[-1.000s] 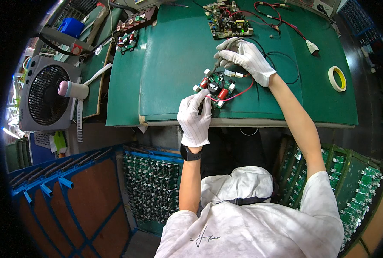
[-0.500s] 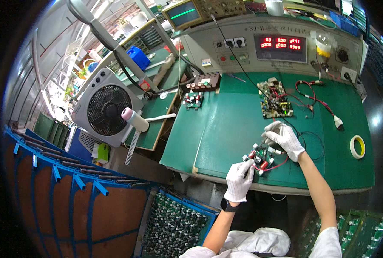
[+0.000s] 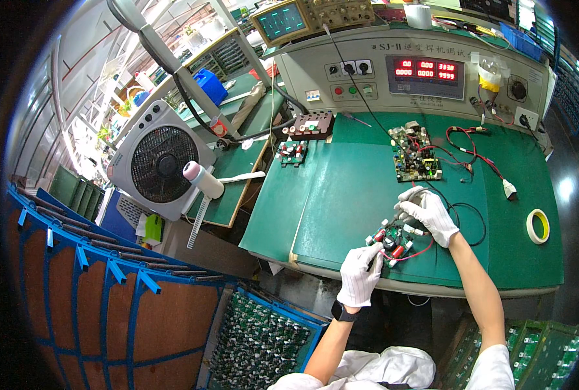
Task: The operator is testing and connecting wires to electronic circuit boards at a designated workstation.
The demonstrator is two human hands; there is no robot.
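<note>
Both my hands wear white gloves and work at a small green circuit board (image 3: pixel 393 238) near the front of the green-topped bench. It carries red and white parts and a dark coil. At its lower left edge my left hand (image 3: pixel 360 276) is closed, its fingertips pinching the end of a red wire (image 3: pixel 423 251) that curves across the board's near side. Above the board's right side, my right hand (image 3: pixel 430 214) has its fingers drawn together in a pinch. What lies between them is too small to make out. A black cable (image 3: pixel 483 224) loops beside that hand.
Behind my hands lies a larger wired circuit board (image 3: pixel 414 155). To the right are red cables with a white plug (image 3: pixel 509 189) and a yellow tape roll (image 3: pixel 538 226). Another small board (image 3: pixel 292 153) sits left, near a fan (image 3: pixel 166 162). An oscilloscope (image 3: pixel 282 21) stands at the back.
The oscilloscope screen went from one flat green line to several broken traces. The view has shifted slightly; both hands keep nearly the same place at the board.
</note>
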